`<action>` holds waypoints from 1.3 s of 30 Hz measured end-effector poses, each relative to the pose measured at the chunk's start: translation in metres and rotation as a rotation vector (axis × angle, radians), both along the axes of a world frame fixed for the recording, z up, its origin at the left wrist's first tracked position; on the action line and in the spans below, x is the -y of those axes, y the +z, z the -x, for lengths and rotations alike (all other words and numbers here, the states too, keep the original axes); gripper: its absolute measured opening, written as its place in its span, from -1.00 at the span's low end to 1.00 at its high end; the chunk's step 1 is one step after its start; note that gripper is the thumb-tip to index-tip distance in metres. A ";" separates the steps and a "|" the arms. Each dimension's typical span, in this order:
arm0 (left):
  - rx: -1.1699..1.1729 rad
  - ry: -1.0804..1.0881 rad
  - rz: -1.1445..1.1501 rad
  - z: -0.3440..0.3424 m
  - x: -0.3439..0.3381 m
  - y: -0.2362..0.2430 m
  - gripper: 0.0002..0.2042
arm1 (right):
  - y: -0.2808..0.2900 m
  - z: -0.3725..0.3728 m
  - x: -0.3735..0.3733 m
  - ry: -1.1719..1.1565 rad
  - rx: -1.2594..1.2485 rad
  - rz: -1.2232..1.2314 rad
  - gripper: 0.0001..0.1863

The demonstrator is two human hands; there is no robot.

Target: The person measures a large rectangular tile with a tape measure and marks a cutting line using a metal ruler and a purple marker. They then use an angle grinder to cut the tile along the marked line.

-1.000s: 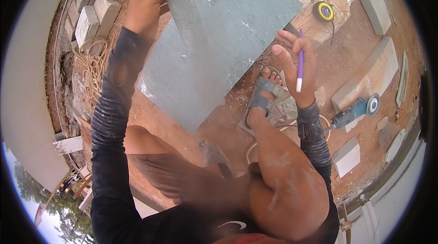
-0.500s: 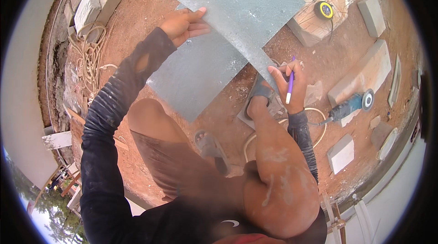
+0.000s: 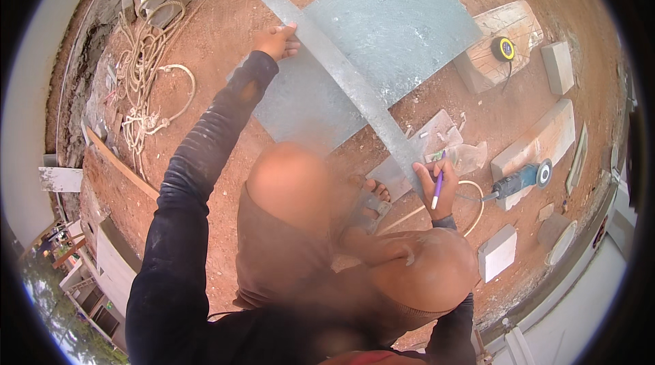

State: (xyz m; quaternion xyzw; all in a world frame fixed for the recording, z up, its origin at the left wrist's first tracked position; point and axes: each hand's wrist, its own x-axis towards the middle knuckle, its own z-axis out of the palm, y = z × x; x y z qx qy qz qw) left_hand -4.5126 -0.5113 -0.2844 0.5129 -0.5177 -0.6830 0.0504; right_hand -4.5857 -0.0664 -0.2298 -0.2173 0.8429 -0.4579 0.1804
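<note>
A long flat grey strip (image 3: 344, 78) lies slantwise across two overlapping grey-blue sheets, the larger one (image 3: 402, 27) and the nearer one (image 3: 310, 102). My left hand (image 3: 276, 41) is closed on the strip's left edge near its far end, thumb on top. At the near end my right hand (image 3: 440, 186) pinches the strip with the thumb. A purple pen with a white end (image 3: 437, 187) is held in that same right hand, pointing away from me. The nearer sheet is partly hidden by my knee.
On reddish soil at right are a tape measure (image 3: 503, 49) on a pale block (image 3: 488, 58), an angle grinder (image 3: 522, 181), a long slab (image 3: 535, 140) and small blocks (image 3: 498, 252). Coiled rope (image 3: 140, 71) lies left. A broken flat piece (image 3: 437, 133) sits before my right hand.
The strip has slid nearer to me over the sheets, its far end now showing. My right hand has come nearer with it; my knees have moved forward and the view has shifted.
</note>
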 end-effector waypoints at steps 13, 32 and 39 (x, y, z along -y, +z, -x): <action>0.325 -0.371 0.967 -0.008 0.050 -0.039 -0.41 | -0.041 -0.010 0.016 -0.027 0.172 -0.021 -0.55; 0.264 -0.129 -0.009 0.011 0.080 -0.035 -0.58 | -0.027 -0.003 0.026 -0.056 0.226 -0.063 -0.56; 0.153 -0.144 -0.013 0.013 0.072 -0.033 -0.63 | -0.026 0.001 0.022 -0.060 0.255 -0.077 -0.55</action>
